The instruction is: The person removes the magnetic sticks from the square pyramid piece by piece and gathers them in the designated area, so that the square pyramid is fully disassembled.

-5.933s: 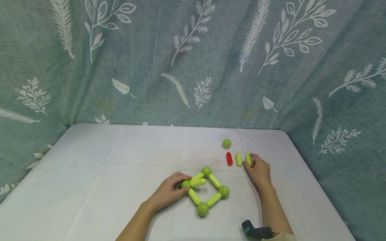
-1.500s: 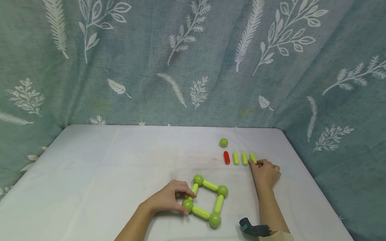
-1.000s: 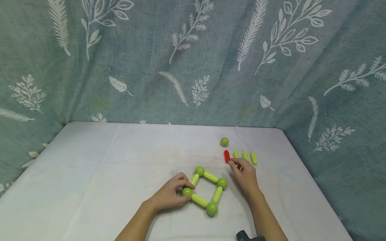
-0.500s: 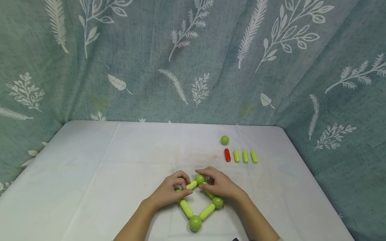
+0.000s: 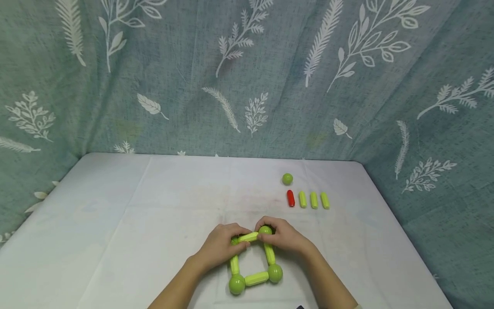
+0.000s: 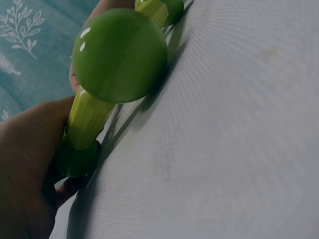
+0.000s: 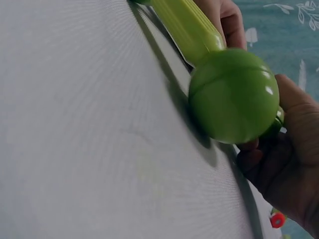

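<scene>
A square frame of yellow-green rods with a green ball at each corner lies on the white table, its front rod [image 5: 256,278] toward me. My left hand [image 5: 221,245] grips the far left corner, mostly covering the ball there, with thumb and fingers reaching along the far rod [image 5: 248,237]. My right hand [image 5: 284,235] holds the far right ball [image 5: 265,230] between thumb and fingers. The near left ball [image 6: 120,56] looms large in the left wrist view, and the near right ball [image 7: 234,95] in the right wrist view.
Behind the right hand, a red rod [image 5: 290,198] lies in a row with several loose yellow-green rods [image 5: 314,200]. A single green ball [image 5: 287,179] sits beyond them. A leaf-patterned curtain [image 5: 173,77] hangs behind the white table [image 5: 162,189].
The right hand has left the loose rods and come over to the frame's far right ball. The frame has turned and now stands square to me, with the left hand still at its corner.
</scene>
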The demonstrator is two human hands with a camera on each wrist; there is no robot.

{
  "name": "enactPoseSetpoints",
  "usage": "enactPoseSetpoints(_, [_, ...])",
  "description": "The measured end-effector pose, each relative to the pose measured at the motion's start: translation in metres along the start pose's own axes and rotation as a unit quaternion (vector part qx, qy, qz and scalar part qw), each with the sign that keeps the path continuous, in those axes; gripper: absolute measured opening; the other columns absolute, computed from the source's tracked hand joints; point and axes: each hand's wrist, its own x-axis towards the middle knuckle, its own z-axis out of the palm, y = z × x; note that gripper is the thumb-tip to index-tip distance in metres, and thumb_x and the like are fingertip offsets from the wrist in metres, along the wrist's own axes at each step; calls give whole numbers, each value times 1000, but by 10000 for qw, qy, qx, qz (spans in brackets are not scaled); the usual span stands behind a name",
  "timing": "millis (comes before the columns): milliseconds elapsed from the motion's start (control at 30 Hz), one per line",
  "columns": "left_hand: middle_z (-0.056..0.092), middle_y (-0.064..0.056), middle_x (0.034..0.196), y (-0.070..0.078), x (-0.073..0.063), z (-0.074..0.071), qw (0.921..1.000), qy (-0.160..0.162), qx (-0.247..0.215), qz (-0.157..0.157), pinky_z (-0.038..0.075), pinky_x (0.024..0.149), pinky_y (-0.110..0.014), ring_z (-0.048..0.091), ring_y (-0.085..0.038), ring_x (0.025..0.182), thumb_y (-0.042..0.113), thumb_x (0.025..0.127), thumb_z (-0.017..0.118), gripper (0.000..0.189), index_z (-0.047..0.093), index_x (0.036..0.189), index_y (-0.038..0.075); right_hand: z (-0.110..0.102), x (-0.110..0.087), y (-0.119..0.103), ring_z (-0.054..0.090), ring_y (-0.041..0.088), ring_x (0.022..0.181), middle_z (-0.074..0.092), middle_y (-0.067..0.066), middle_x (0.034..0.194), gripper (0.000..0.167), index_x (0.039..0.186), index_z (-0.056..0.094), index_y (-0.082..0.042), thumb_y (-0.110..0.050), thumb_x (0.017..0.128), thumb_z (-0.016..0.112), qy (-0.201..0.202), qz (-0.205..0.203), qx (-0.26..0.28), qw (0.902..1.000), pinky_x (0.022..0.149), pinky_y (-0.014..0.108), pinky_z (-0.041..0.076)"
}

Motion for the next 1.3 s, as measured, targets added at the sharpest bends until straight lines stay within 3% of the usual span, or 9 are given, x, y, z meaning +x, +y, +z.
enactPoseSetpoints(233, [66,11,90,0,1,2,9993,196,224,-238,46,74,-30,57,-5,81,29,84,70,28,71,110,19,3,2,3,47,8,66,51,-1,76,9,90,57,-9,-8,82,60,554,271,188,9979,57,20,42])
enactPoseSetpoints(367, [64,8,94,6,2,6,9945,908,306,-419,43,78,-33,57,-10,87,28,81,74,29,71,106,15,9,3,5,45,8,61,50,-1,71,8,88,58,-10,-14,86,64,1301,619,179,9894,54,19,39])
enactPoseSetpoints(467, [63,7,88,19,4,8,9876,1510,369,-222,40,79,-36,56,-12,81,31,79,76,26,70,97,13,15,4,6,45,9,64,52,-2,74,14,89,58,-13,-25,89,65,1852,864,150,9788,57,20,38])
enactPoseSetpoints(533, [60,9,78,30,6,11,9852,1569,676,-136,39,77,-35,54,-10,73,40,80,73,26,70,88,16,18,6,5,46,10,66,54,-3,76,18,87,57,-14,-29,89,66,2172,942,128,9715,58,21,38])
enactPoseSetpoints(700, [54,15,60,51,7,18,9829,684,1681,-315,34,75,-37,53,-6,66,59,79,63,40,67,66,22,24,9,0,46,8,59,51,-2,69,26,89,54,-11,-34,89,65,2614,875,140,9611,52,20,39])
enactPoseSetpoints(800, [56,15,59,56,6,21,9784,355,2002,-369,34,72,-37,54,-7,65,56,78,65,37,65,61,23,25,12,-4,43,6,56,51,-3,67,29,91,55,-8,-35,90,64,2760,1086,767,9519,49,19,37])
enactPoseSetpoints(1033, [43,14,53,69,-1,20,9727,-345,2286,-183,31,70,-35,45,-8,55,77,69,58,56,54,60,22,13,17,-10,39,10,55,45,0,74,27,117,54,0,-17,95,52,2790,1476,3217,8927,49,19,34])
enactPoseSetpoints(1167, [40,14,55,71,-3,17,9725,-766,2199,-73,28,63,-30,40,-6,52,64,70,66,45,53,63,22,2,18,-9,50,13,72,46,4,91,42,136,41,-2,-6,94,39,2598,1066,3490,8940,64,21,46])
enactPoseSetpoints(1300, [46,11,59,70,-1,16,9710,-889,2220,14,28,59,-29,41,-6,52,39,71,71,23,60,72,18,-11,17,-1,60,10,82,49,7,101,46,142,36,-5,-5,97,47,2939,778,3154,8989,74,24,52])
